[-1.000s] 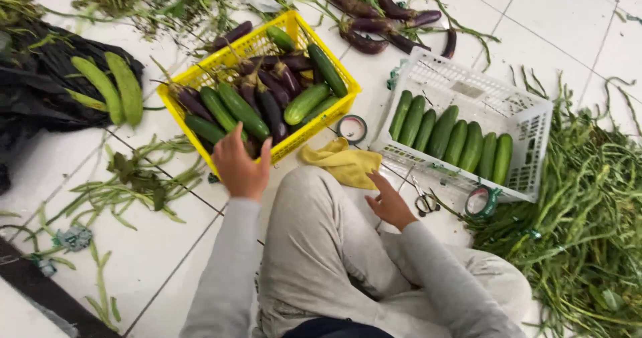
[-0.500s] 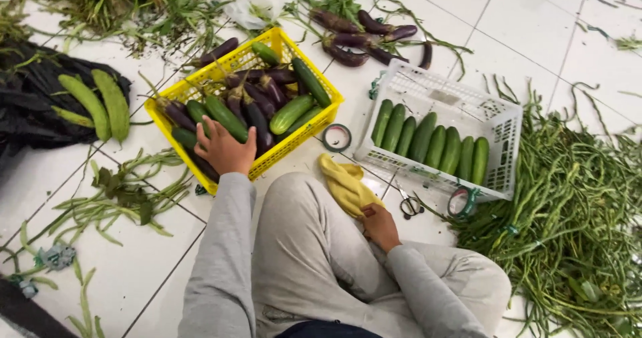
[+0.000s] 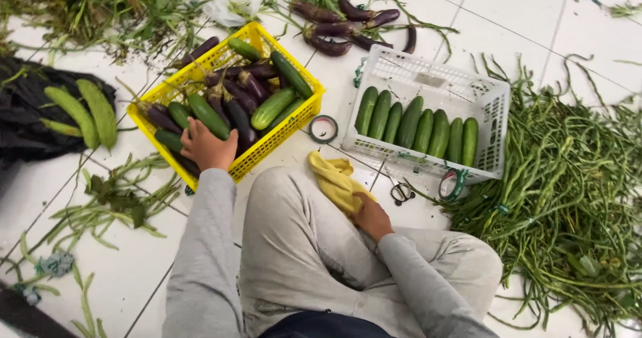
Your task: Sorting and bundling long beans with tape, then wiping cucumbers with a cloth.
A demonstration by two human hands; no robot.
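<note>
In the yellow crate (image 3: 304,114) on the tiled floor, the left hand (image 3: 206,147), fingers together, rests on a cucumber (image 3: 208,116): firm, smooth, moderately heavy, best gripped mid-length; right hand (image 3: 372,217) fingers hidden, state unclear.

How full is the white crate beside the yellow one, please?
Partly full. The white crate holds one row of cucumbers along its near side; its far half is bare.

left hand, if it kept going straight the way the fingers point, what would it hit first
The left hand points up into the yellow crate, its fingers already on a dark green cucumber. Going straight on, it would likely meet that cucumber first, then the purple eggplants behind it; depth is hard to judge.
</note>
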